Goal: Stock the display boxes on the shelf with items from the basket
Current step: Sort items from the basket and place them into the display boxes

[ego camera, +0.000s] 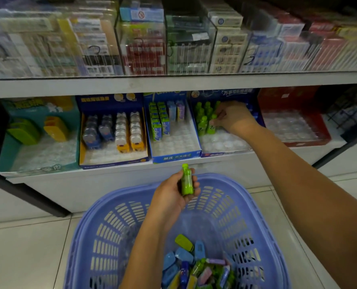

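Green bottle point(186, 181): held in the left hand point(176, 192), fingers wrapped round the body, cap clear of the fist. It sits over the far rim of the basket point(256, 215), just short of the front edge of the shelf point(215, 166).

Head view only:
- Target looks like the dark-blue display box point(225, 153), fourth from the shelf's left end. Its green bottles point(202, 115) fill the back-left corner. The blister sockets along the front edge are bare.
- Right hand point(234, 117) is inside that box, thumb and fingertips pinching the front-right bottle point(212, 125) of the group.
- Key relation: the box lies ahead of and slightly right of the left hand. The held bottle's long axis points cap-first at the shelf, and the stocked ones stand cap-up, so it likely needs tipping upright. Right hand is nearer, so a hand-off seems plausible.
- Basket's near corner holds mixed blue, green and purple items.

Text:
- Stocked bottles show a "2".
- Dark-blue box header has a "30" badge. Its other characters are too blurred to read.
- Light-blue box point(176, 157) to the left reads "解压 开关橡皮" on its front lip.
- Clear cases point(94, 49) above carry handwritten "3"s.
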The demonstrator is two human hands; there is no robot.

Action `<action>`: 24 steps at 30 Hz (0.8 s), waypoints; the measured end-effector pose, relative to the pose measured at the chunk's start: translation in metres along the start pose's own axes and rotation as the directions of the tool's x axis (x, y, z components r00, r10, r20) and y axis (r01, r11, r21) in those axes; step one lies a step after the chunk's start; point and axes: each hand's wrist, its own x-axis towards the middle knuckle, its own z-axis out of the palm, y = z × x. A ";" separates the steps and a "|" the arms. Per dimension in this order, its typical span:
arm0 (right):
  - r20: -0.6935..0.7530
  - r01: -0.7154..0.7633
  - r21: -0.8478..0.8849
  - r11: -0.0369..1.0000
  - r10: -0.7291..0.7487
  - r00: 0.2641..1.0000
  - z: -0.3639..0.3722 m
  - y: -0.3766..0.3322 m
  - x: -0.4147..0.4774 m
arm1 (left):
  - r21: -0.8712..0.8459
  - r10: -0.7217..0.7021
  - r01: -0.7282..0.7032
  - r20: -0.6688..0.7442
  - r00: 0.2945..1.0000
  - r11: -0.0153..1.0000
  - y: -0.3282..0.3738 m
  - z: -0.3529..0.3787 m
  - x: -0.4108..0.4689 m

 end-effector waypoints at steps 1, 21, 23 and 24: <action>0.004 -0.006 -0.003 1.000 0.006 1.000 0.002 0.000 0.000 | -0.022 0.001 0.000 0.014 1.000 1.000 -0.001 -0.001 0.001; 0.242 -0.024 0.677 0.736 -0.191 0.951 -0.005 -0.050 -0.132 | 0.274 0.425 -0.435 0.100 0.900 0.857 0.000 -0.004 -0.022; 0.204 -0.015 0.648 0.761 -0.155 0.966 -0.006 -0.054 -0.137 | 0.371 0.514 -0.507 0.086 0.853 0.778 -0.001 -0.002 -0.026; 0.198 -0.021 0.644 0.764 -0.140 0.970 -0.006 -0.054 -0.140 | 0.402 0.537 -0.523 0.085 0.839 0.752 -0.002 -0.001 -0.027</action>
